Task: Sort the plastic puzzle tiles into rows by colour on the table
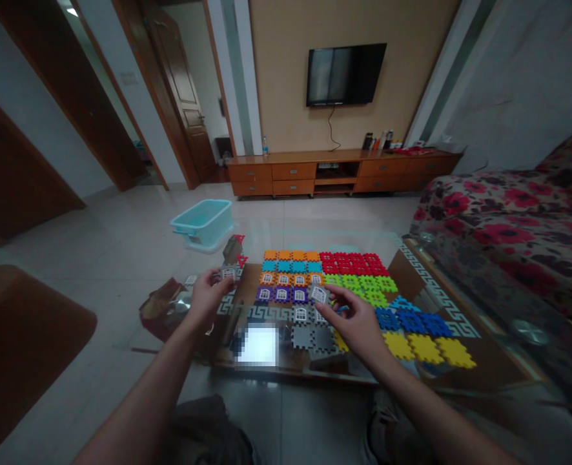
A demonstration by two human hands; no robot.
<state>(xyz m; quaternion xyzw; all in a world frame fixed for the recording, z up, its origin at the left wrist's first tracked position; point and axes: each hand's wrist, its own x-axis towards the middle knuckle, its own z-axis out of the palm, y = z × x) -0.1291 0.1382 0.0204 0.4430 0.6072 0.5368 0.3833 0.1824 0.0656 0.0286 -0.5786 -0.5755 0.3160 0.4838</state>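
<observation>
Two grey interlocking tiles with white window prints are up in my hands above a glass table point(290, 374). My left hand point(206, 297) pinches one grey window tile point(228, 274) at the table's left side. My right hand point(356, 320) grips the other grey window tile point(319, 295) between thumb and fingers, over the laid-out tiles. Below it lie a grey window tile point(300, 314) and a plain grey tile point(304, 337). Farther up are rows of purple window tiles point(281, 294), orange window tiles point(283, 279), teal tiles point(284, 266) and plain orange tiles point(285, 256).
Red point(354, 263), green point(363, 283), blue point(412, 321) and yellow tiles point(424, 349) cover the table's right part. Left of the table are a bag point(160, 310) and a turquoise tub point(203, 223) on the floor. A flowered sofa point(499, 219) stands right, a TV cabinet point(290, 171) behind.
</observation>
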